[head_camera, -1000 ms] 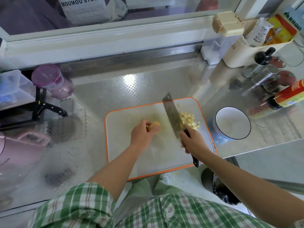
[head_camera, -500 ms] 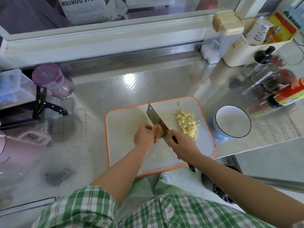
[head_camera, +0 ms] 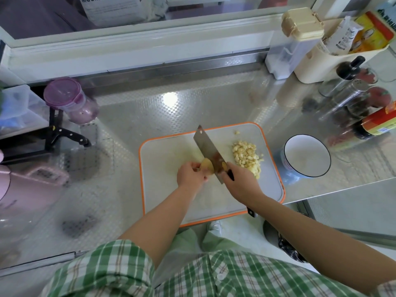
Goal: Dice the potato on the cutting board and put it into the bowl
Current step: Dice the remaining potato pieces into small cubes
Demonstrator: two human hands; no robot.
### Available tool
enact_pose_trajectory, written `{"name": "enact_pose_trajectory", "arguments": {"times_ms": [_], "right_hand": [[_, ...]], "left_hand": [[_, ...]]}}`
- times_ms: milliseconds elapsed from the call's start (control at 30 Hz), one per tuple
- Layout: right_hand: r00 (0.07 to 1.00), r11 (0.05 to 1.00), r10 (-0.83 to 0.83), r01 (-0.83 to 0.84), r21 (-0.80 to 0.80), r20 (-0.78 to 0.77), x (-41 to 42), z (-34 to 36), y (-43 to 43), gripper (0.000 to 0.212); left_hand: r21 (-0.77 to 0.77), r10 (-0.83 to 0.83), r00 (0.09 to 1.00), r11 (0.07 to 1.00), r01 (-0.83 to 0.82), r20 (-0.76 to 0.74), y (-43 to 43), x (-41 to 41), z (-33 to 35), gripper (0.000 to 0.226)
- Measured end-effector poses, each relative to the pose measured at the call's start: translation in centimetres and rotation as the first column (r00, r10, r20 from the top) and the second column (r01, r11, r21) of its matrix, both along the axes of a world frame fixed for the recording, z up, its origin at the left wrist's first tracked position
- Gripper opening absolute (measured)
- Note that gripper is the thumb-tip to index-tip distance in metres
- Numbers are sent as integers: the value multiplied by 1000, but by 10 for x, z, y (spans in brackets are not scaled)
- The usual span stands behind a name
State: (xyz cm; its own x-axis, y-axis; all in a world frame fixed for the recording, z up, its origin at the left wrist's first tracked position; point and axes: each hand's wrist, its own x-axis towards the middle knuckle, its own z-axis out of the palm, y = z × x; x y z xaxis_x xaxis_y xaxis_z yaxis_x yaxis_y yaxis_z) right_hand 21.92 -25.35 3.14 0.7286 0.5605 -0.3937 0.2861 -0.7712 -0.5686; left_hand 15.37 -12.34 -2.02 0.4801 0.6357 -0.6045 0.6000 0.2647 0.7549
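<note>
Left hand [head_camera: 190, 174] pinches the potato piece [head_camera: 206, 165] on the cutting board [head_camera: 162, 189]; right hand [head_camera: 242, 183] grips the cleaver [head_camera: 209, 151] against it. Diced pile [head_camera: 246, 157] lies beside the blade; bowl [head_camera: 307, 155] stands right of the board.

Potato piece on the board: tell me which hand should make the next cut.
Right. The right hand already grips the cleaver, its blade against the potato piece. The left hand is pinching that piece to steady it on the cutting board.
</note>
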Motion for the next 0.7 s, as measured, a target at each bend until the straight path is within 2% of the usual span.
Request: {"name": "enact_pose_trajectory", "arguments": {"times_ms": [133, 267, 700], "right_hand": [[997, 998, 15, -20, 62, 75, 4, 17, 2, 20], [974, 990, 138, -139, -9, 182, 2, 21, -1, 21], [955, 976, 212, -196, -93, 209, -4, 19, -6, 14]], "left_hand": [[-18, 23, 1000, 1000, -23, -5, 0, 0, -2, 19], [7, 16, 1000, 1000, -16, -6, -1, -1, -4, 15], [42, -15, 998, 999, 17, -53, 2, 1, -6, 18]]}}
